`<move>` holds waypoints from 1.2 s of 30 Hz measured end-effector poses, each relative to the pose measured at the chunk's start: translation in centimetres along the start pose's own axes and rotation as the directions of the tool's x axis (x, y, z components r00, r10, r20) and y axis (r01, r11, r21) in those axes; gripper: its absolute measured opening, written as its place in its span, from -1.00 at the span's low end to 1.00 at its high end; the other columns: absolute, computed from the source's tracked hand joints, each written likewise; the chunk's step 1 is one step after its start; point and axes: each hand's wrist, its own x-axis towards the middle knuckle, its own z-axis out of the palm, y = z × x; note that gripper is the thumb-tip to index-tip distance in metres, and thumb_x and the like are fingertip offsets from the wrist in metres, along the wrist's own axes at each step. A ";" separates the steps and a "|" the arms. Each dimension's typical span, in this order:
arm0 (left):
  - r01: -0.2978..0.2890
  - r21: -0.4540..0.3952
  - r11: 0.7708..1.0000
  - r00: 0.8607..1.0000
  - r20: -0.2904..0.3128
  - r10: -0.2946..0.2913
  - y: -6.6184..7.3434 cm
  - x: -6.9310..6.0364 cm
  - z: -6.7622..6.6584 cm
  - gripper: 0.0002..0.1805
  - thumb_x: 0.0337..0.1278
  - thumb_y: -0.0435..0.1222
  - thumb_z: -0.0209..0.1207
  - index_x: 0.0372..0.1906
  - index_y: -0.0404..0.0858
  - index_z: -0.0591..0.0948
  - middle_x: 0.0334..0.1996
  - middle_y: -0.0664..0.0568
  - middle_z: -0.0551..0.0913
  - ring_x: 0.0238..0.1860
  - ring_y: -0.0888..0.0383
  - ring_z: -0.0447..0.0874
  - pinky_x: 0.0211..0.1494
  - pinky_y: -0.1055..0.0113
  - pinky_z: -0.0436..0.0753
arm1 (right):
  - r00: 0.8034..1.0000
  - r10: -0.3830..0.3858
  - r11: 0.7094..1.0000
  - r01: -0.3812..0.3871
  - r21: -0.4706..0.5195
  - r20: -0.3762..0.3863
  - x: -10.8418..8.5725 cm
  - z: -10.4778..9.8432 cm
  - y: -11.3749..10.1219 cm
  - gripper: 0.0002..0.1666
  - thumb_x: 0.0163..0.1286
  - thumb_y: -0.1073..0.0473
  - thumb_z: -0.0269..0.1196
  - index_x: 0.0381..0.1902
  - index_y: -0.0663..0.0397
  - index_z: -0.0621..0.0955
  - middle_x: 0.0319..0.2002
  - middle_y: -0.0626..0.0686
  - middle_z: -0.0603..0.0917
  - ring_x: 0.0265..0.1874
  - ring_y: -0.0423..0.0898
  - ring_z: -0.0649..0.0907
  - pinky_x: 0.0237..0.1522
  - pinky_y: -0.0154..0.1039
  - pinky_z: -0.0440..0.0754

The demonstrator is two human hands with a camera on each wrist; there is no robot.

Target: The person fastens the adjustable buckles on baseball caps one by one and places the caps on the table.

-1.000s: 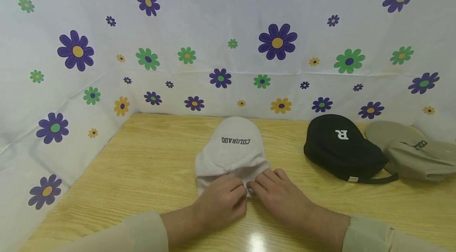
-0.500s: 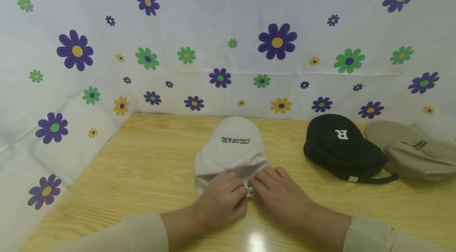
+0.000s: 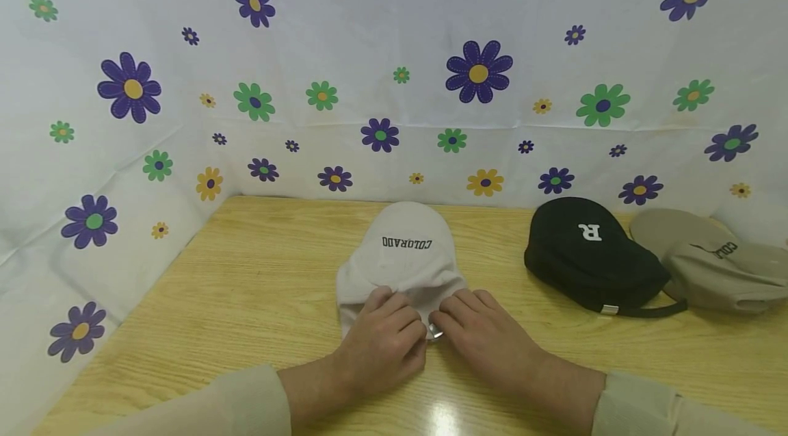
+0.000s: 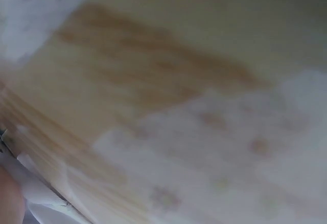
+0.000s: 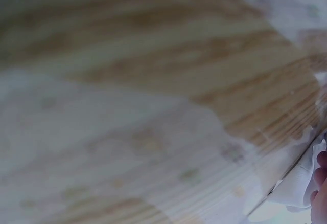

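Note:
A pale cap (image 3: 418, 265) lettered COLORADO lies on the table in the middle of the head view, its lettering upside down from here. My left hand (image 3: 384, 347) grips its near edge from the left, fingers curled over the cloth. From the right, my right hand (image 3: 486, 340) pinches the same edge. Between the two hands shows a small silver buckle (image 3: 435, 332) at the strap. The fingertips are partly hidden in the cap's folds. In the right wrist view, a bit of the pale cap (image 5: 296, 185) and some fingers (image 5: 321, 178) appear at the lower right edge.
A black cap (image 3: 575, 251) with a white R stands to the right, its strap (image 3: 659, 311) trailing on the table. Touching it is a tan cap (image 3: 732, 278). Behind the wooden table (image 3: 258, 272) hangs a white flowered cloth (image 3: 277, 59).
The fingers of my left hand have lifted slightly at the cap's edge. The silver buckle shows more clearly between the hands. Both other caps have stayed in place.

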 end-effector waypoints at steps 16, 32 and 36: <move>-0.018 -0.065 0.998 1.000 -0.023 0.016 -0.5 0.1 0.0 -0.89 -0.30 -0.38 0.31 -0.55 -0.15 0.61 -0.52 0.15 0.59 -0.39 0.19 0.52 -0.15 0.34 0.59 | 1.000 -0.004 1.000 0.004 0.010 0.006 0.2 -0.2 0.2 -0.71 0.29 0.25 0.31 -0.02 -0.04 0.60 -0.12 -0.11 0.56 -0.13 -0.16 0.50 -0.09 -0.23 0.45; -0.026 -0.077 0.997 0.999 -0.033 0.024 -0.4 0.2 0.2 -0.91 -0.20 -0.38 0.31 -0.52 -0.15 0.64 -0.46 0.15 0.62 -0.34 0.19 0.56 -0.09 0.34 0.60 | 0.999 -0.025 1.000 0.025 -0.010 -0.028 0.4 -0.2 0.2 -0.74 0.28 0.25 0.28 -0.05 0.03 0.60 -0.14 -0.09 0.55 -0.16 -0.14 0.49 -0.14 -0.24 0.45; -0.025 -0.092 0.995 1.000 -0.022 0.023 -0.1 0.1 0.1 -0.93 -0.16 -0.36 0.31 -0.51 -0.14 0.64 -0.46 0.15 0.62 -0.35 0.20 0.56 -0.09 0.33 0.58 | 1.000 -0.027 1.000 0.027 -0.012 -0.005 0.3 -0.1 0.0 -0.72 0.28 0.24 0.29 -0.04 0.02 0.61 -0.13 -0.10 0.56 -0.15 -0.15 0.50 -0.14 -0.24 0.45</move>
